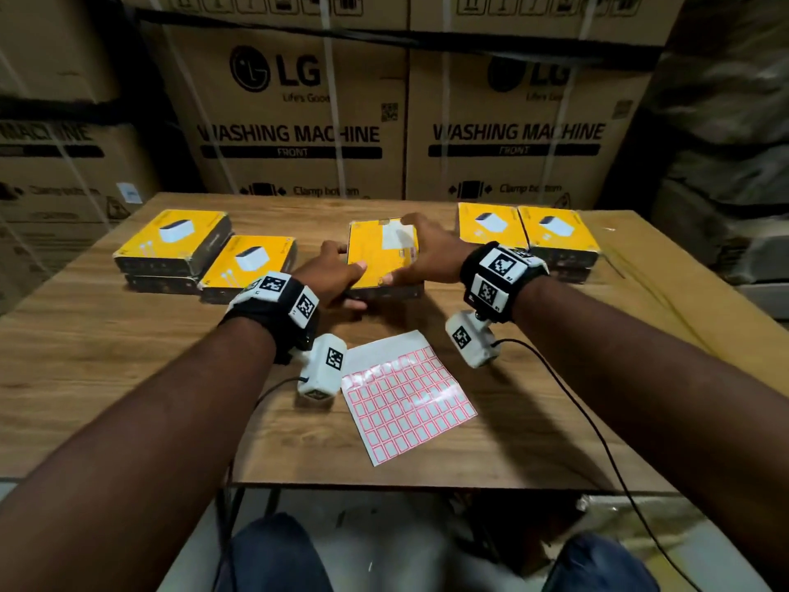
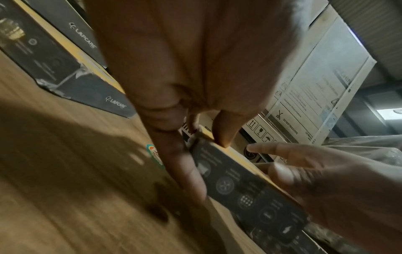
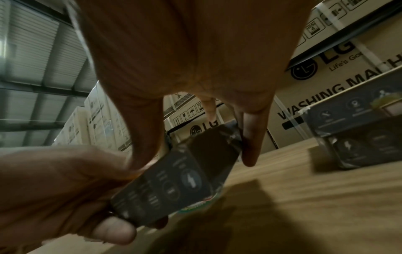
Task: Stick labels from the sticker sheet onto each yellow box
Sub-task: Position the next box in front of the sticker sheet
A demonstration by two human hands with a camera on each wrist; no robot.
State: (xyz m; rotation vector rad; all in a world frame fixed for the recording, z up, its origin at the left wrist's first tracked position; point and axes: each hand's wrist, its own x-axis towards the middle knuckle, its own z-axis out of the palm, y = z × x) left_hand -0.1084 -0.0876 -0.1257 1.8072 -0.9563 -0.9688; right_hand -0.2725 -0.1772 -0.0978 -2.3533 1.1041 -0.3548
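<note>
A yellow box (image 1: 375, 254) with dark sides (image 2: 239, 180) (image 3: 174, 182) is held between both hands at the table's middle, tilted and lifted slightly off the wood. My left hand (image 1: 337, 271) grips its left near corner, thumb on top. My right hand (image 1: 422, 249) grips its right side, fingers over the far corner beside a white patch (image 1: 395, 235). The sticker sheet (image 1: 405, 399), white with red-bordered labels, lies flat on the table nearer me. More yellow boxes sit in stacks at the left (image 1: 170, 237), left-middle (image 1: 252, 260) and right (image 1: 555, 232).
The wooden table (image 1: 128, 356) backs against large cardboard washing-machine cartons (image 1: 290, 121). Black cables (image 1: 597, 433) run from the wrist cameras over the table's near edge. My knees (image 1: 273, 557) show below the table.
</note>
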